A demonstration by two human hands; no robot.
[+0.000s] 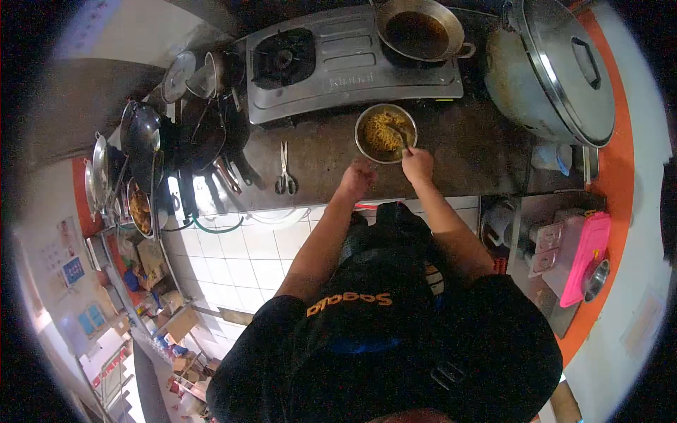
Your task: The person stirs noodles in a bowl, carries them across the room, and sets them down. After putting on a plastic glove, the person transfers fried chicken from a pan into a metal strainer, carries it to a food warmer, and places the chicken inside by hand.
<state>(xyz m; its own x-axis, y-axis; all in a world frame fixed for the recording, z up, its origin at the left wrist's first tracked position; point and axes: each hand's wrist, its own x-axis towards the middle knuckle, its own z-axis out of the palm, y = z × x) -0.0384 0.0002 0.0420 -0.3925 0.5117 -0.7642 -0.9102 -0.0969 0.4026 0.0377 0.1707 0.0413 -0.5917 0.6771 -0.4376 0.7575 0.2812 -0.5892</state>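
Observation:
A round metal bowl [361, 146] with yellow noodles [381, 131] in it stands on the dark counter, just in front of the stove. My right hand [417, 164] is closed around the handle of a spoon [400, 134], whose head rests among the noodles at the bowl's right side. At the bowl's lower left is my left hand [358, 178], its fingers curled close to the rim. Whether those fingers touch the bowl or hold anything is too small to tell. Scissors [285, 170] lie on the counter further left.
Behind the bowl is a gas stove [345, 70] with a wok [423, 32] of dark liquid on its right burner. A large lidded pot [522, 84] stands at the right. Pans and strainers [201, 81] crowd the left side. The counter's front edge [317, 201] runs below my hands.

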